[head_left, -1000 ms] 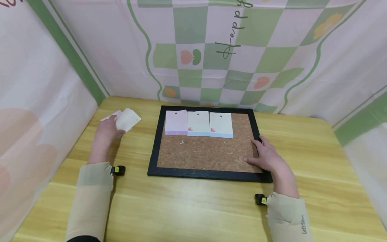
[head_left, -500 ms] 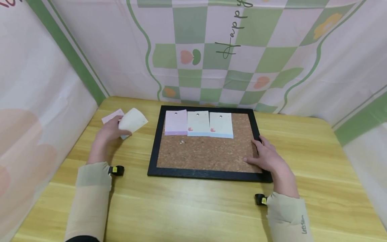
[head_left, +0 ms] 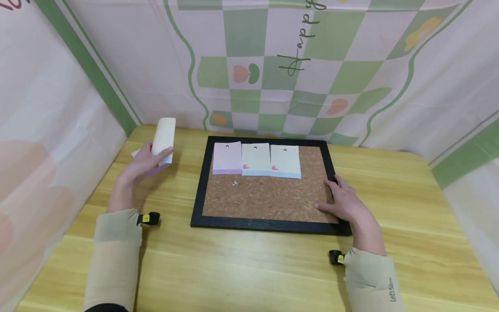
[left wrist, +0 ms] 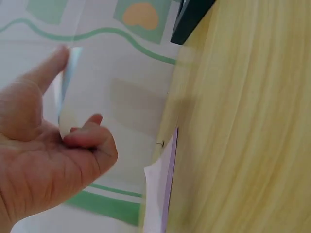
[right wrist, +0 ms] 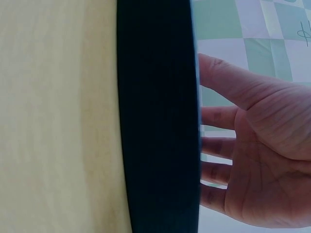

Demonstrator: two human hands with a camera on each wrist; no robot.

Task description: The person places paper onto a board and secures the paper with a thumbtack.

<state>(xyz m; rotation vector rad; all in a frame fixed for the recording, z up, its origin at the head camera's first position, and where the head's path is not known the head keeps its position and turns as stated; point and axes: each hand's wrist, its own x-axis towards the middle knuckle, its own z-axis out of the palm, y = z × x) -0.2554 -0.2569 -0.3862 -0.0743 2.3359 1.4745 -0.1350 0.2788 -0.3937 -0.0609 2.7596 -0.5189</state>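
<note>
My left hand point(head_left: 141, 166) pinches a curved cream sheet of note paper point(head_left: 165, 133) at the left of the table; its top edge points up and away. Under that hand, a purple-edged note point(left wrist: 160, 191) lies on the wood in the left wrist view, mostly covered in the head view. My right hand point(head_left: 345, 199) rests on the right side of the black-framed corkboard point(head_left: 269, 201), thumb on the cork and fingers over the frame. Along the top of the cork, a lilac note point(head_left: 227, 158) and two cream notes point(head_left: 255, 160) are each fixed by a silver pin.
Below the lilac note, small whitish bits point(head_left: 235, 183) show on the cork. The wooden table point(head_left: 241, 268) meets a patterned cloth backdrop point(head_left: 249, 47) at its far edge. A black camera sits at each wrist.
The left hand first slid the cream sheet slightly right, then lifted and turned it upright. The purple-edged note beneath is partly uncovered. My right hand and the corkboard stay in place.
</note>
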